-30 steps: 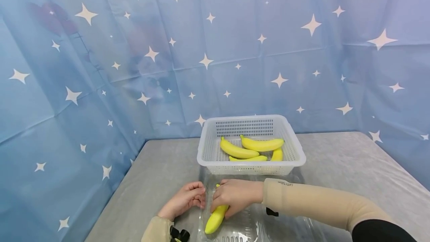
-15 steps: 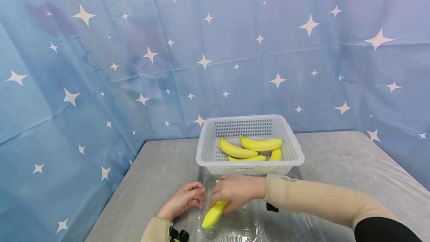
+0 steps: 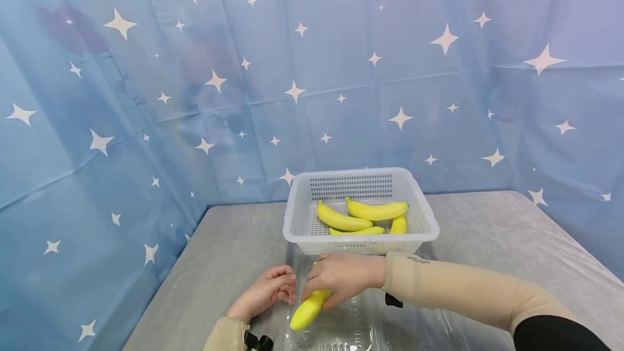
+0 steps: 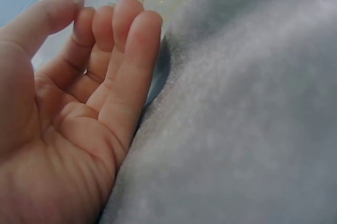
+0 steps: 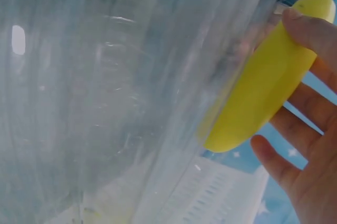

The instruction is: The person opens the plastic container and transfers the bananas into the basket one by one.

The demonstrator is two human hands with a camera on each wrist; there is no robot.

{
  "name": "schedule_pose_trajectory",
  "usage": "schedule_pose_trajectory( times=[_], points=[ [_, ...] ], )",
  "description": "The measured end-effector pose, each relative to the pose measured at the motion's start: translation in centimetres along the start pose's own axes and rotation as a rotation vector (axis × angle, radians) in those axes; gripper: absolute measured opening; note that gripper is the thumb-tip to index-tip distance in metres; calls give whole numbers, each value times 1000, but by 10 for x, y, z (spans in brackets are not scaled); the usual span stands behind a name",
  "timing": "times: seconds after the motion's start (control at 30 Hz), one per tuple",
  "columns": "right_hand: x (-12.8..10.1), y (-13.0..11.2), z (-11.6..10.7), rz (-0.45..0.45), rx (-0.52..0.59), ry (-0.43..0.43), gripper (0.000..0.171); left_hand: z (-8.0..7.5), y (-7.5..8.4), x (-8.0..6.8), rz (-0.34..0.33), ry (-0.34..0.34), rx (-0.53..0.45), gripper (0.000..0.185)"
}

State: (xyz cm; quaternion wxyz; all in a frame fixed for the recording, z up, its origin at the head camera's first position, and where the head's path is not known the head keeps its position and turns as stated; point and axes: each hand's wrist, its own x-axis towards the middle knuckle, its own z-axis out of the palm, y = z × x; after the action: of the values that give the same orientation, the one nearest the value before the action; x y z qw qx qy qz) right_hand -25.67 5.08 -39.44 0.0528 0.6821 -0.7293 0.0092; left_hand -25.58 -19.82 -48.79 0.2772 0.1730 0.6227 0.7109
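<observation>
The right hand (image 3: 341, 279) covers the upper half of the banana (image 3: 308, 310) beside the white basket (image 3: 361, 242). The clear plastic tray (image 3: 370, 329) runs off the head view's lower edge; the basket's front wall hides parts of two bananas inside.

A white perforated basket (image 3: 361, 242) is seen at the centre of the head view, set on a grey table (image 3: 497, 237) that fills the lower part of the frame. Four yellow bananas (image 3: 375, 210) are laid inside the basket, two of them overlapping along its far side and two partly hidden behind its near wall. A blue backdrop (image 3: 146, 96) printed with white stars is hung behind the table and down the left side, folds and creases being visible across it. In the left wrist view the grey table surface (image 4: 253, 129) is shown close, soft and blurred. In the right wrist view a part of the basket's slotted wall (image 5: 210, 197) is glimpsed at the bottom of the frame.
</observation>
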Motion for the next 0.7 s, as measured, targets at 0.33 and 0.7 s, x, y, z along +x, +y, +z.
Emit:
schedule_pose_trajectory(
  times=[0.33,0.7],
  points=[
    [-1,1,-6,-8,34,2,43,-2,1,0,0,-2,-4,15],
    [-1,0,-12,3,22,7,44,-1,0,-1,-10,0,8,16]
  ],
)
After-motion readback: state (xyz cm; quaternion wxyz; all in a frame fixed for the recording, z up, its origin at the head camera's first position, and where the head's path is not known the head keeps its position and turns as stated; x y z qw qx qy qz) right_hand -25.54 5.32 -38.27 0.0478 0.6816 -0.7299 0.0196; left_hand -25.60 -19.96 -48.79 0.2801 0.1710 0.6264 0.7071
